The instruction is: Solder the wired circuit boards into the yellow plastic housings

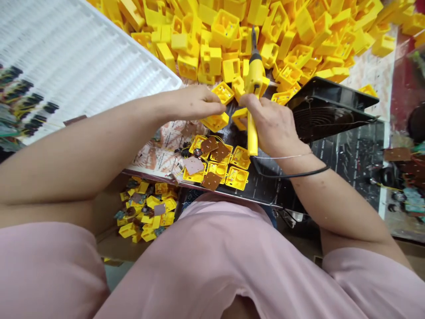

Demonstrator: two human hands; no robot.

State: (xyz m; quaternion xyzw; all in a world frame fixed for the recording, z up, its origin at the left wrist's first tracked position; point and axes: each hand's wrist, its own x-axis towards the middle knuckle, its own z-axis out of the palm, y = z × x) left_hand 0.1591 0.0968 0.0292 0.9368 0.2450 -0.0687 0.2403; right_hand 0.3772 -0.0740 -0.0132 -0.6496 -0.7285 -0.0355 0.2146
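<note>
My right hand (pixel 274 119) is wrapped round the yellow handle of a soldering iron (pixel 255 82), whose dark tip points away from me. A yellow plastic housing (pixel 239 118) lies just left of that hand's fingers. Palm down, my left hand (pixel 195 102) has its fingers stretched out over two yellow housings, a nearer one (pixel 216 123) and a farther one (pixel 223 93). It seems to touch them, but its fingertips are partly hidden. Closer to me, several open yellow cases (pixel 237 177) sit in rows, with brown circuit boards (pixel 211 180) and a small round speaker (pixel 197 152) on some.
Yellow housings (pixel 226 29) are heaped along the back. A black fan (pixel 318 115) stands right of my right hand. At left lies a white ribbed tray (pixel 109 53) with wired parts. Below the table edge, a cardboard box (pixel 111 221) holds yellow pieces. Circuit parts (pixel 407 177) lie far right.
</note>
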